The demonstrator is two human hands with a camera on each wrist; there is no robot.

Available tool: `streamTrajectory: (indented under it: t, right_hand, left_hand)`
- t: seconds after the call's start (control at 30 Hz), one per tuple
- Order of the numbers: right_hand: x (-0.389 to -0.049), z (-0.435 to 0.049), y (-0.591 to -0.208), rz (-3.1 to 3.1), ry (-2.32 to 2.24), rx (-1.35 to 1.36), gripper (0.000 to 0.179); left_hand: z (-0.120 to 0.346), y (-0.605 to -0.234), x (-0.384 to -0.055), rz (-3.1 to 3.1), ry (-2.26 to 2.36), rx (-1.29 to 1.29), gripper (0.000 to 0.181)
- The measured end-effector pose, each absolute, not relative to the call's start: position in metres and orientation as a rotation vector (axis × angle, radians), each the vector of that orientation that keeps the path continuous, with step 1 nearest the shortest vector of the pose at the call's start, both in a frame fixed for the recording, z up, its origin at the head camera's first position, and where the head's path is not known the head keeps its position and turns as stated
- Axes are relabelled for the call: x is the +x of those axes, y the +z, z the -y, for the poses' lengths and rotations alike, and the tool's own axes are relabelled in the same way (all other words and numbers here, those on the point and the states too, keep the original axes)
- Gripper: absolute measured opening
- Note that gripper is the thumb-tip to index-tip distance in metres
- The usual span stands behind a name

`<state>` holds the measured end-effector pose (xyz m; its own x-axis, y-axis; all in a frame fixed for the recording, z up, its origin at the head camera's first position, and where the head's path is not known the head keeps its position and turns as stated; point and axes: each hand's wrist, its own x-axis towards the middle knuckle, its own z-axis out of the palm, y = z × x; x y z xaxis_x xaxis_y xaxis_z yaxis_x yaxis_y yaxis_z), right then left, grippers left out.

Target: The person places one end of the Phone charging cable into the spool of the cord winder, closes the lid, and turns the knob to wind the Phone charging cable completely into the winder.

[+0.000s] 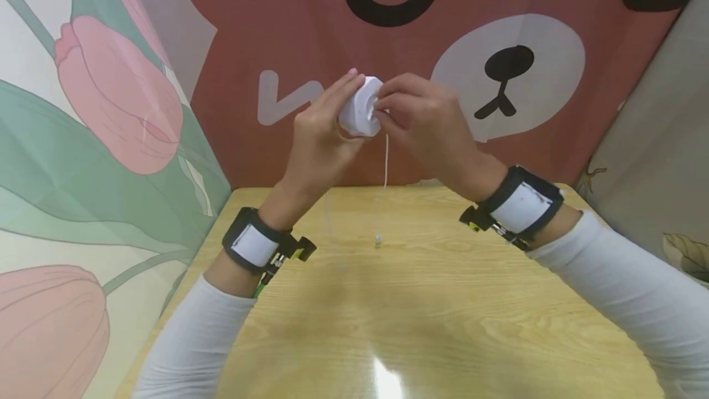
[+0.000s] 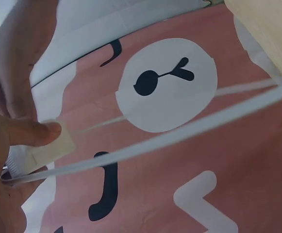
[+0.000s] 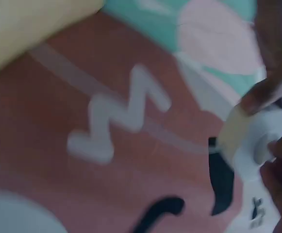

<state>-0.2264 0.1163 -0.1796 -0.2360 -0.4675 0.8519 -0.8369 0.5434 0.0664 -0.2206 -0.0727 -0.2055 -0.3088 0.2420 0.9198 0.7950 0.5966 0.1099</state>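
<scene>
A small white block (image 1: pixel 354 112) with faceted sides is held up over the far part of the table. My left hand (image 1: pixel 324 134) grips it from the left, with the thumb across one flat side in the left wrist view. From the right, my right hand (image 1: pixel 434 122) pinches at the block's end face with thumb and fingertips. The right wrist view shows a round white part (image 3: pixel 263 149) in that face, at the fingertips. A white cord (image 1: pixel 386 162) hangs below the block, and a pale strand (image 2: pixel 179 131) crosses close to the left wrist camera.
Below the hands lies a glossy wood-grain table (image 1: pixel 421 300). A small pale tip (image 1: pixel 378 239) shows above its surface, below the cord. Behind stands a red fabric backdrop (image 1: pixel 310 29) with a bear face, and a floral panel (image 1: pixel 122 97) is on the left.
</scene>
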Motion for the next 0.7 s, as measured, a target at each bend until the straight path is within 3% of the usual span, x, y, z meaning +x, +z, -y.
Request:
streamTrajectory:
  t: [0.17, 0.43, 0.57, 0.7]
  right_hand:
    - [-0.233, -0.129, -0.178, 1.521, -0.135, 1.301, 0.014]
    - [-0.233, -0.141, -0.172, 1.327, -0.404, 1.387, 0.013]
    - [-0.228, -0.136, -0.171, 1.528, -0.165, 1.33, 0.006]
    - [-0.221, -0.124, -0.172, 1.929, 0.552, 1.036, 0.008]
  left_hand:
    - [0.075, -0.203, -0.221, 1.842, -0.793, -0.913, 0.059]
    - [0.077, -0.204, -0.22, 1.89, -0.827, -1.036, 0.064]
    - [0.075, -0.204, -0.221, 1.868, -0.813, -1.063, 0.064]
    - [0.07, -0.207, -0.222, 1.833, -0.786, -1.022, 0.063]
